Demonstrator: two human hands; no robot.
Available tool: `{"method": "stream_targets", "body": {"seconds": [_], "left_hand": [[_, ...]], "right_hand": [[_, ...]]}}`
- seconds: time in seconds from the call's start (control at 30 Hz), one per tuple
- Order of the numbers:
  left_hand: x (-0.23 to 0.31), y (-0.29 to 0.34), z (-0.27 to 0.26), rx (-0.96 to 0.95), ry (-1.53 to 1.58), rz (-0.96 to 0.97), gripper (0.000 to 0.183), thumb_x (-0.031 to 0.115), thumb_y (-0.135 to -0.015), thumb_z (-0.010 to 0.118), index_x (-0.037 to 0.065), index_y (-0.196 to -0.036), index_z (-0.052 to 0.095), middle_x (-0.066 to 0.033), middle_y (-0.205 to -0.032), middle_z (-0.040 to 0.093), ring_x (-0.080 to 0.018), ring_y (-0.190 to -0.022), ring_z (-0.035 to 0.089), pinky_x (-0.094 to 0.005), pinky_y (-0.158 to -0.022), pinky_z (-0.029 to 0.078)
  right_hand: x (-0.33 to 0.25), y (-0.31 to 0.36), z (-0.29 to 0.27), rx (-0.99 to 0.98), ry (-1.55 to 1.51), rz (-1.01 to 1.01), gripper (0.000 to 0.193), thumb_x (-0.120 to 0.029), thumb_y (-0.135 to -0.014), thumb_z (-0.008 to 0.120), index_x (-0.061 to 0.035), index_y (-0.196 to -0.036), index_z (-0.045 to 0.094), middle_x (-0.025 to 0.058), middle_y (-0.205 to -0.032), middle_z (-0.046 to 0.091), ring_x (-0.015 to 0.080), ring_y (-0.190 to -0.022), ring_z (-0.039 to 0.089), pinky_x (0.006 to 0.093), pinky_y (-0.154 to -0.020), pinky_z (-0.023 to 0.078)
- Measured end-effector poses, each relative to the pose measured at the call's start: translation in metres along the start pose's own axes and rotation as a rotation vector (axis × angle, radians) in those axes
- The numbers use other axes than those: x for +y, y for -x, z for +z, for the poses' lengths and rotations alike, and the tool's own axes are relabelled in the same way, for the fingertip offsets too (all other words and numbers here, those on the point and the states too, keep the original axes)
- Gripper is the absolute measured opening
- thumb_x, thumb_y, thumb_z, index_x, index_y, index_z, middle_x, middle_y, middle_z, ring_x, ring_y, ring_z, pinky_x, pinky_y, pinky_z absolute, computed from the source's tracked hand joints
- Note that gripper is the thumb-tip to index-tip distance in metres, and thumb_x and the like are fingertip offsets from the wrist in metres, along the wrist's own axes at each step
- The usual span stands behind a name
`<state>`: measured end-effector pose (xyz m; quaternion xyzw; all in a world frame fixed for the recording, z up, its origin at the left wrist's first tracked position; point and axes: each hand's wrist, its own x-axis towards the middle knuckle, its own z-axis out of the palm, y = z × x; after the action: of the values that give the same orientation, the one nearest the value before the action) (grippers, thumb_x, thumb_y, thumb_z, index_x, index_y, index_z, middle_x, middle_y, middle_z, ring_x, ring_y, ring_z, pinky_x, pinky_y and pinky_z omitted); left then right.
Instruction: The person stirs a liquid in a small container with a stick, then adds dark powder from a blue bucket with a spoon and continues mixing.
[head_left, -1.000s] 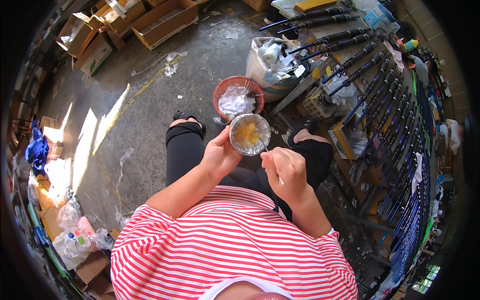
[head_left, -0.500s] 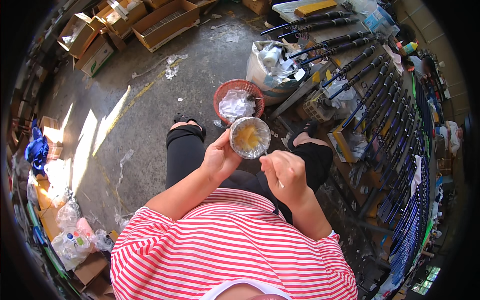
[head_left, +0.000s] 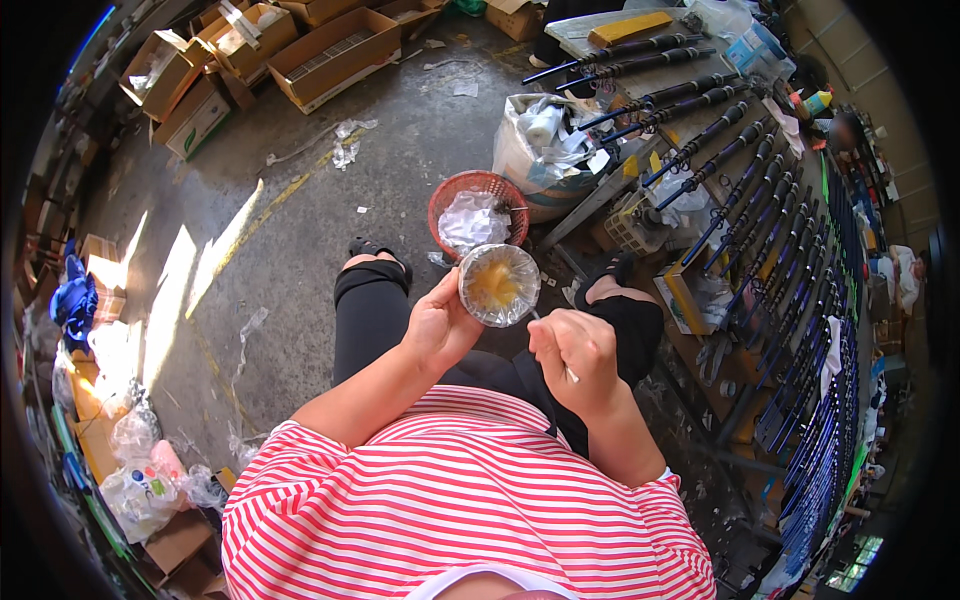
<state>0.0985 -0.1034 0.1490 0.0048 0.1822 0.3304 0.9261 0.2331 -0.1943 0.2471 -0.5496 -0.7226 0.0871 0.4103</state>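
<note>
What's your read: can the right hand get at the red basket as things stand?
Probably not freely: the right hand is closed around a thin stick, and in this view the round bowl in the left hand partly crosses the direct line to the red basket.

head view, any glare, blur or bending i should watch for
Head view: sunlight leaves bright, washed-out streaks on the floor at left; head view: clear plastic on the bowl catches small highlights; head view: the rods at lower right curve toward the black rim, too crowded to separate.
</note>
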Motion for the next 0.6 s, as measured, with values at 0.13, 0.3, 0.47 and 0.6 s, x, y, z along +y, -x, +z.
{"method": "stream_targets", "body": {"seconds": [0.13,0.3,0.47,0.6], "left_hand": [[-0.001,0.003,0.003,0.002,0.014,-0.016,0.035,0.022,-0.099,0.034,0.003,-0.127,0.044,-0.0084,-0.126,0.051,-0.0223,-0.119,0.047,-0.0389,-0.106,0.032],[-0.002,0.005,0.006,0.015,-0.014,0.012,0.035,0.022,-0.098,0.035,0.003,-0.126,0.045,-0.0083,-0.126,0.051,-0.0219,-0.119,0.047,-0.0388,-0.105,0.033],[-0.002,0.002,0.002,-0.007,-0.021,0.000,0.035,0.022,-0.098,0.035,0.003,-0.126,0.045,-0.0080,-0.125,0.052,-0.0217,-0.118,0.047,-0.0386,-0.105,0.033],[-0.006,0.000,0.001,-0.015,-0.025,-0.011,0.035,0.022,-0.099,0.034,0.003,-0.127,0.044,-0.0080,-0.125,0.051,-0.0216,-0.118,0.047,-0.0387,-0.105,0.032]], "right_hand": [[-0.002,-0.002,0.003,-0.011,-0.012,-0.044,0.018,-0.003,-0.084,0.057,-0.0005,-0.067,0.052,0.0089,-0.055,0.054,0.0265,-0.049,0.056,0.0322,-0.045,0.042],[0.000,0.000,0.001,0.038,0.020,0.017,0.018,-0.006,-0.083,0.060,-0.0015,-0.067,0.053,0.0111,-0.059,0.055,0.0283,-0.052,0.055,0.0347,-0.046,0.042],[-0.004,0.001,-0.002,-0.012,-0.042,0.028,0.020,-0.007,-0.083,0.060,-0.0014,-0.066,0.052,0.0115,-0.059,0.055,0.0285,-0.052,0.056,0.0341,-0.047,0.043],[-0.002,-0.003,0.004,0.031,0.001,-0.022,0.022,-0.006,-0.085,0.058,-0.0012,-0.065,0.051,0.0098,-0.056,0.054,0.0265,-0.049,0.055,0.0329,-0.044,0.041]]}}
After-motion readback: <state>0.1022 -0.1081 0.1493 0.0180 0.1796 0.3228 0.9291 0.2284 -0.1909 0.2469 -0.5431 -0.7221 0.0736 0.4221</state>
